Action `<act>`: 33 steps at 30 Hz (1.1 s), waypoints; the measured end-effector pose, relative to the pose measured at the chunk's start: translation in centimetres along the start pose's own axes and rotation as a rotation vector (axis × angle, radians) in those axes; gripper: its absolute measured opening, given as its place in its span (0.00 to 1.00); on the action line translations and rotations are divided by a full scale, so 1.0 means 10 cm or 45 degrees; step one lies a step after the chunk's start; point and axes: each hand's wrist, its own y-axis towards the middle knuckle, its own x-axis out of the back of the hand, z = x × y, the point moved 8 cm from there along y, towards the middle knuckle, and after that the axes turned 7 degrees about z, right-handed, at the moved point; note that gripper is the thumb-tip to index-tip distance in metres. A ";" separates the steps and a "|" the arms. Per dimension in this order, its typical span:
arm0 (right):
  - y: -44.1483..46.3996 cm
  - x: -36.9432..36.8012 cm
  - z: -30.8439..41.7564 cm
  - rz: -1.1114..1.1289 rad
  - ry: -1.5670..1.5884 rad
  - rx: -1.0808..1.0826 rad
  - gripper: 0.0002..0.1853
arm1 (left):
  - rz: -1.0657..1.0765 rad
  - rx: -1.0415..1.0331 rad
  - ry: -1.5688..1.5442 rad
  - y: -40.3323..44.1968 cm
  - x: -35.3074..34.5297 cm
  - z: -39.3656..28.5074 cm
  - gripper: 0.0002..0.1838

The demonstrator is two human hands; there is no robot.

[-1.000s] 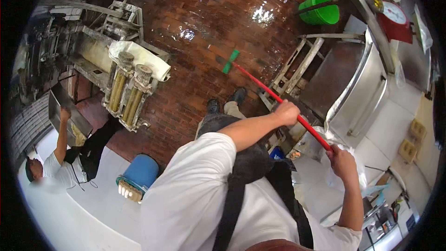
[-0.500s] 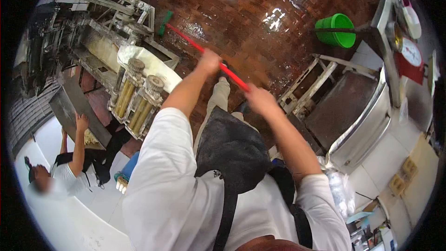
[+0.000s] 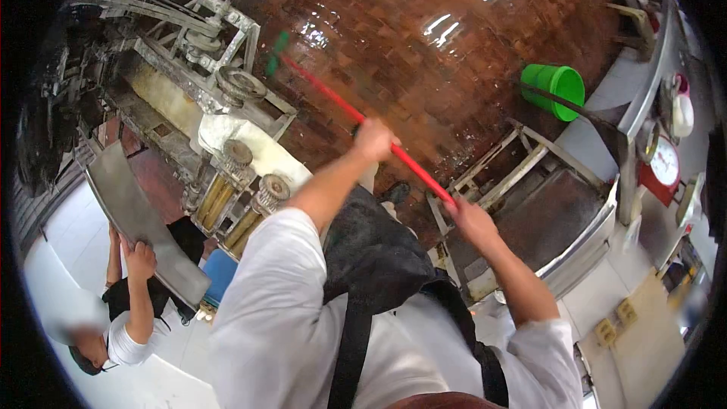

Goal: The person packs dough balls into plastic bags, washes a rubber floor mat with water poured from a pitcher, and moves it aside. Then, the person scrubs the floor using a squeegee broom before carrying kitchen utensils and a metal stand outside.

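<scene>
Both my hands grip a red pole [image 3: 333, 94] that runs up and left over the wet brick floor [image 3: 394, 45]. My left hand [image 3: 376, 140] is closed round its middle part. Lower and to the right, my right hand [image 3: 471, 220] is closed round the pole near its end. At the far end a green head [image 3: 277, 53], blurred by motion, is at the floor beside the machine frame. The black apron [image 3: 375, 246] hangs below my hands.
At left stands a machine with rollers [image 3: 219, 201] and a white cloth [image 3: 254, 153]. Another person [image 3: 136, 303] holds a metal tray [image 3: 144, 220] at lower left. A green bucket [image 3: 553, 91], a metal frame [image 3: 515, 174] and a red scale [image 3: 660, 174] are at right.
The green head has swung from mid-floor to the left beside the machine, and both hands went left with the pole. Since the middle frame, they sit lower and further right. The co-worker's tray has tilted.
</scene>
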 end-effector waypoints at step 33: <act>1.37 2.45 0.21 -0.232 0.112 0.453 0.22 | -0.595 0.450 0.841 1.90 1.89 0.65 0.11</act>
